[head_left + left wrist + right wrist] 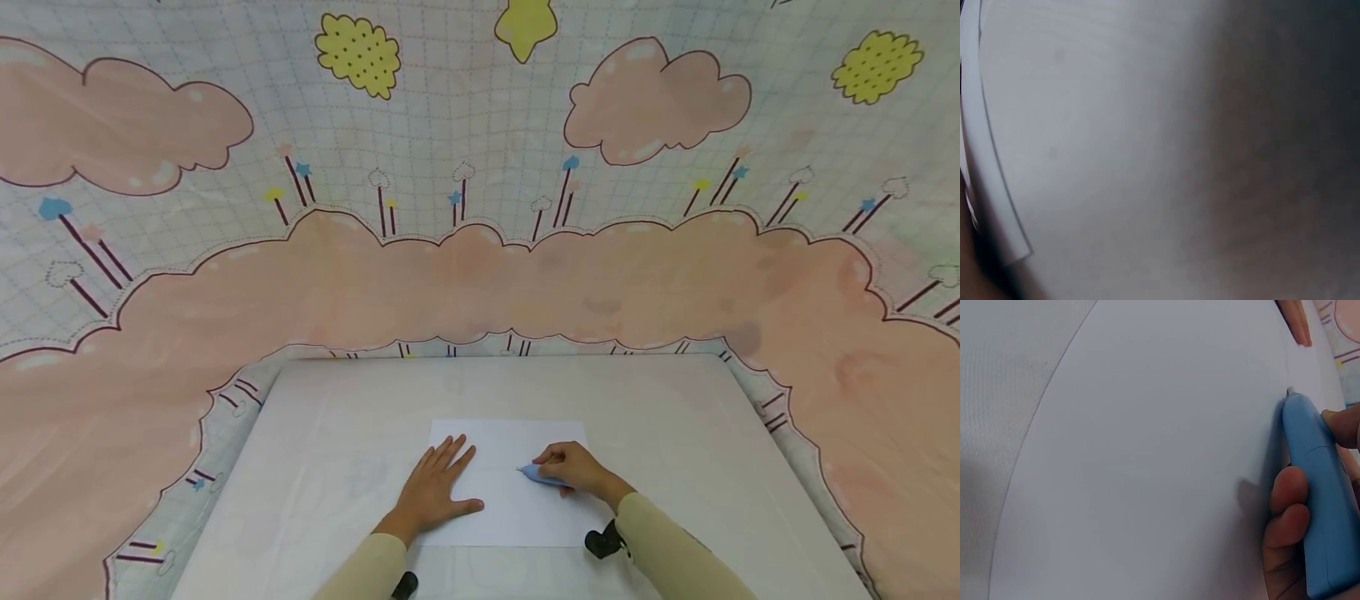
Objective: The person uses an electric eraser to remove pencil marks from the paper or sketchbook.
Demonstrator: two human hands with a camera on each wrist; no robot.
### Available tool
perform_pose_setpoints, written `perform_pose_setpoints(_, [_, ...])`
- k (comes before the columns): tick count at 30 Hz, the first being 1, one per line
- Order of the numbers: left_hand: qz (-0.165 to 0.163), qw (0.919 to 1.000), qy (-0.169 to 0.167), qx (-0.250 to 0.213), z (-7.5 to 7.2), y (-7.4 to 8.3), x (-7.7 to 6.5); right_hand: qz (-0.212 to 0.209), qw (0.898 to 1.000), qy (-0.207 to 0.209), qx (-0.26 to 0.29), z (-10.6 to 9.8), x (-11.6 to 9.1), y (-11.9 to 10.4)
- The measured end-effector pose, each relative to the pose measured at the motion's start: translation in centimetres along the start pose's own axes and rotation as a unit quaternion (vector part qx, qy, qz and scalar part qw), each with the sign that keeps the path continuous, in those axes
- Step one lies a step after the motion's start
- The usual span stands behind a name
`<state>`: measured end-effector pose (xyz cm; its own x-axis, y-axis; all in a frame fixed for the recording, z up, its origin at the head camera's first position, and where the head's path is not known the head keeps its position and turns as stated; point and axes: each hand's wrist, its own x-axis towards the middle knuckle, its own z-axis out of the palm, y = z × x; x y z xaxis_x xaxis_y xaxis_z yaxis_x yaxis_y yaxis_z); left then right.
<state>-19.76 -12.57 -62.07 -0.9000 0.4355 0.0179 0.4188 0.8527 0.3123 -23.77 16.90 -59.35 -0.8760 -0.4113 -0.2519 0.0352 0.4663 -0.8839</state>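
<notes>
**Blue pen tip on white paper, one hand writing, one hand flat**

White paper (517, 492) lies flat on a pale table (315, 467), near the person's edge of it. The right hand (573, 468) grips a blue pen (542, 476), fingers and thumb curled round its barrel. In the right wrist view the pen (1319, 506) runs slanted, its tip touching the sheet (1147, 462), with curled fingers (1288, 512) beside the barrel and the thumb on its far side.

The left hand (435, 492) rests palm down on the left part of the sheet, fingers straight and spread, thumb pointing toward the right hand. It holds nothing. The two hands are near each other but apart, with bare paper between them. The left wrist view is blurred and very close; it seems to show only a corner of the paper (997, 187) against the table surface.

Both forearms wear cream sleeves (660, 542), and a small black clip (602, 542) sits beside the right wrist. Behind the table hangs a cloth (480, 275) printed with pink clouds, yellow shapes and small stars on a checked ground.
</notes>
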Motion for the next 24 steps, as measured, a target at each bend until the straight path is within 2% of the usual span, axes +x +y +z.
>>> perform_pose_setpoints(24, [-0.005, 0.9997, -0.001, 0.024, 0.8, -0.6, 0.1, 0.004, 1.0, 0.009, 0.006, 1.1, 0.8, 0.1])
